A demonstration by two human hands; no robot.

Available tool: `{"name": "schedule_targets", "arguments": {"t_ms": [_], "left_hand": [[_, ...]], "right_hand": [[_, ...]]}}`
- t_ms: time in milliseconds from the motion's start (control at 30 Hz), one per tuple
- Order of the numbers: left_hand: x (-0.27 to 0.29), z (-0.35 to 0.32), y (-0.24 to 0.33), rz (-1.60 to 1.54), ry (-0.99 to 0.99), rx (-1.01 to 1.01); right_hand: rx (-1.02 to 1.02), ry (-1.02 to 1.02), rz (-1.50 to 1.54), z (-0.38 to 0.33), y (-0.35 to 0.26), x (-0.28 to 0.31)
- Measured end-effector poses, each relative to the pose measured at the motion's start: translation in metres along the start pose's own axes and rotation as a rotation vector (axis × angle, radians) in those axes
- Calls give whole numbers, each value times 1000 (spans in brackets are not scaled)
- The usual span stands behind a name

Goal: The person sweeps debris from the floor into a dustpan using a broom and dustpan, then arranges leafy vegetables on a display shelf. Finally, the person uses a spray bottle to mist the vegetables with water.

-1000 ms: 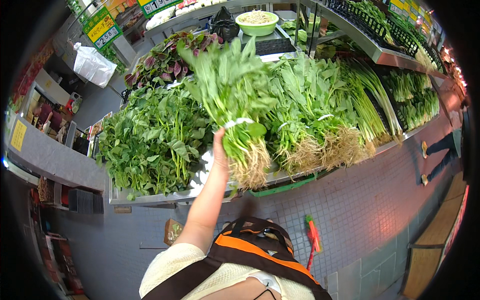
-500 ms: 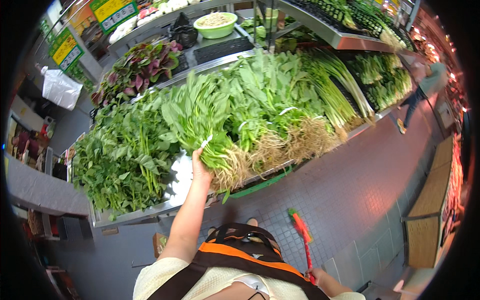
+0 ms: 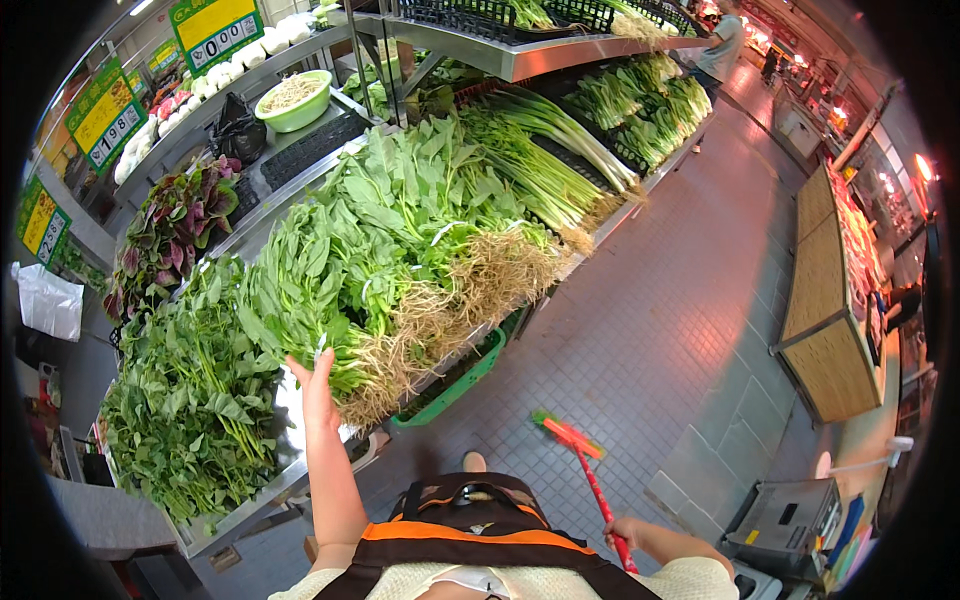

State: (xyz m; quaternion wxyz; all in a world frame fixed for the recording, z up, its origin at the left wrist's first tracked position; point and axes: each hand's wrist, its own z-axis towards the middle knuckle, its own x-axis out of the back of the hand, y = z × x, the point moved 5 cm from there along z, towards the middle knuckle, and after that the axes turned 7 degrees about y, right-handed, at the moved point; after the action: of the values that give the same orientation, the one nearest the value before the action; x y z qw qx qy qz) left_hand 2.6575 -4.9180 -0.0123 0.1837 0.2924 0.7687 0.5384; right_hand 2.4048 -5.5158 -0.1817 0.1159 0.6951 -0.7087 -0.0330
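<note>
A leafy green bunch [image 3: 290, 300] with pale roots and a white tie lies at the left end of a row of similar bunches on the metal stall. My left hand [image 3: 318, 390] is at its stem end, beside the tie, thumb and fingers spread apart. Loose leafy greens [image 3: 190, 400] are heaped left of that hand. Low on the right, my right hand [image 3: 622, 532] is closed around the handle of a red long-handled brush [image 3: 592, 488]. Its red and green head points away from me, over the tiled floor.
Spring onions [image 3: 540, 150] and purple-leaved greens [image 3: 175, 235] flank the bunches. A green basin [image 3: 295, 105] stands on the ledge behind. Under the stall's front edge sits a green crate [image 3: 455, 385]. A wood-panelled counter [image 3: 825, 300] and a grey case [image 3: 790, 520] are at right.
My view has swung right, so the stall sits further left. My left hand's fingers have come off the tied bunch and spread. The right hand still grips the red brush, whose head has shifted left.
</note>
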Motion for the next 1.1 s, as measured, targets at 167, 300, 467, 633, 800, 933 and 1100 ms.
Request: {"name": "schedule_targets", "arguments": {"t_ms": [167,300,467,633,800,933,1100], "left_hand": [[1,43,-18,771,176,-459],[-26,40,-29,1025,101,-448],[-1,50,-41,605,77,-671],[22,-48,-7,390,203,-971],[-1,-129,-77,415,-41,-973],[-80,-174,-127,288,-479,-645],[-230,-185,-124,278,-669,-639]], "right_hand": [[-25,36,-35,-3,9,1],[-83,9,46,6,12,2],[185,195,32,-17,6,-1],[258,243,152,-12,20,3],[373,312,249,-10,11,44],[444,367,224,-28,-38,83],[547,541,13,-36,-99,189]]}}
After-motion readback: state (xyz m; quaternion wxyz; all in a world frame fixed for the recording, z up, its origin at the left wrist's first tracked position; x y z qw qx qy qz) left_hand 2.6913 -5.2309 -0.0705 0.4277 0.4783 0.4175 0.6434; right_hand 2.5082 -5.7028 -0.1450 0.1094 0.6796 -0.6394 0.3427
